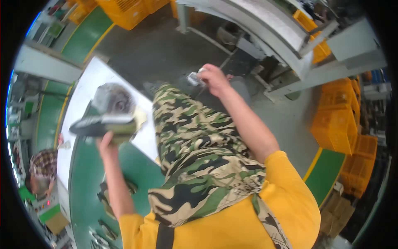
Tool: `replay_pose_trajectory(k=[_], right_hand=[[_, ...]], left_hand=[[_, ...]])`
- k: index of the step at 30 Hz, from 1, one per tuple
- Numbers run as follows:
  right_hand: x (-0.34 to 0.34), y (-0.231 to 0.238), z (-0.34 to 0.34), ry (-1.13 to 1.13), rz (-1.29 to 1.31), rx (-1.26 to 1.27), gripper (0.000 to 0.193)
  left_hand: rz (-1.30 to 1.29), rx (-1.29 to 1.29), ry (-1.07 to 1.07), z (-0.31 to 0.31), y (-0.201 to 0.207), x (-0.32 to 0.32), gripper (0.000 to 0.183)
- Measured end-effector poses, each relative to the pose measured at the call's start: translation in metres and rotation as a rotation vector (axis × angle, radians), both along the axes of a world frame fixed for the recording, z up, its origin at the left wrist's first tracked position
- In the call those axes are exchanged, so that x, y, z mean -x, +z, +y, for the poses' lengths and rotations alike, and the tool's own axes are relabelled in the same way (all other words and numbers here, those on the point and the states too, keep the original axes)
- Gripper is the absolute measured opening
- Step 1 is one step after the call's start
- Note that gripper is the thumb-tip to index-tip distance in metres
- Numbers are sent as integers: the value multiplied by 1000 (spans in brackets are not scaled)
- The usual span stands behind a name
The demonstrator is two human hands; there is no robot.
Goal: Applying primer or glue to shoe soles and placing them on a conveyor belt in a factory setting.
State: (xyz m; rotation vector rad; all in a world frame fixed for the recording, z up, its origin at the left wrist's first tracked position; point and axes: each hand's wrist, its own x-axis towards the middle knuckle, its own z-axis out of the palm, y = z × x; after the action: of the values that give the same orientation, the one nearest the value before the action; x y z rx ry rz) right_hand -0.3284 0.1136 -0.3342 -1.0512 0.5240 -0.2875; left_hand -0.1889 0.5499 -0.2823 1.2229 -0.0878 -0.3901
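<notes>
My left hand (107, 143) is closed around a shoe (122, 132) with an olive upper, a white sole edge and a dark underside. Motion blurs the shoe, which is over the white tabletop (74, 103) and the edge of a green surface. Beyond it sits a clear plastic bag (114, 97) with dark contents I cannot make out. A cream-coloured piece (140, 117) shows at the shoe's right end. Out over the floor, away from the table, my right hand (213, 79) pinches a small crumpled whitish wad (193, 79), perhaps paper or plastic.
More dark and olive shoes (105, 197) lie on the green surface (147, 174) at my left. Yellow crates (336, 116) are stacked at the right, others (124, 12) at the far left. A metal frame (286, 83) stands far right. Another person (43, 168) is at the left edge.
</notes>
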Motion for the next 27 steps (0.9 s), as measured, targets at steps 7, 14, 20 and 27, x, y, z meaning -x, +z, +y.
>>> replay_pose_trajectory(k=[7, 14, 20, 27], right_hand=[[4, 82, 33, 118, -195, 192, 13], [4, 91, 31, 66, -203, 200, 14], [-16, 94, 50, 37, -178, 167, 15], [-20, 125, 71, 81, -232, -34, 15]], left_hand=[[-579, -12, -166, -137, 44, 33, 67], [-854, -178, -334, -165, 49, 46, 74], [-836, -311, -419, -164, 54, 56, 83], [-881, -519, -463, -170, 79, 69, 72]])
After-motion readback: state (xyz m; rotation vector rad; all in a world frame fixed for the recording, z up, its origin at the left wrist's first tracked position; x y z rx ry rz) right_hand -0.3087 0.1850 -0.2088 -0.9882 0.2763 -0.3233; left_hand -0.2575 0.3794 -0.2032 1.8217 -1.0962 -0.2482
